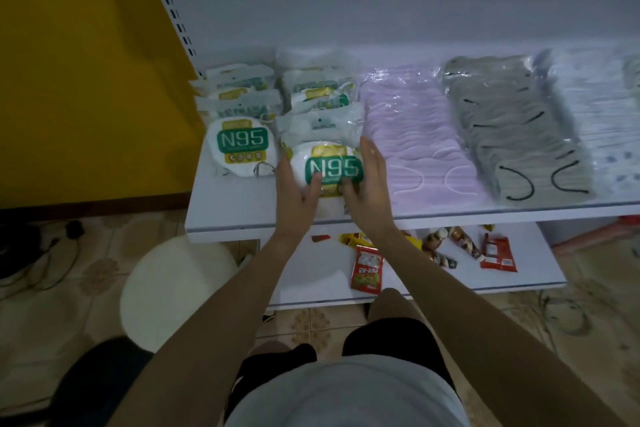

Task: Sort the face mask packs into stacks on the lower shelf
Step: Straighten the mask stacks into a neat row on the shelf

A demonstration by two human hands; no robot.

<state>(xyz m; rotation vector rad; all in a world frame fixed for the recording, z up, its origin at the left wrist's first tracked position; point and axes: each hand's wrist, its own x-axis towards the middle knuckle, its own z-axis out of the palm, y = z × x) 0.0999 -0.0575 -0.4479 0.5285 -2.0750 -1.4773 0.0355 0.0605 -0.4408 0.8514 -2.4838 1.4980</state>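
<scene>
A white N95 mask pack (pixel 332 163) with a green label lies near the front of the white shelf (pixel 228 215). My left hand (pixel 294 191) grips its left side and my right hand (pixel 370 184) grips its right side, thumbs on top. To the left lies another N95 pack (pixel 242 146), face up. Behind both are two rows of more N95 packs (pixel 242 94) (pixel 322 94). To the right lie bagged pink masks (pixel 415 135), grey masks (pixel 512 125) and white patterned masks (pixel 606 121).
Below sits a lower shelf (pixel 519 282) with red snack packets (pixel 367 267) (pixel 498 253) and small wrapped items. A round white stool (pixel 176 288) stands at the left on the tiled floor. A yellow panel (pixel 86 80) fills the left. Cables lie on the floor.
</scene>
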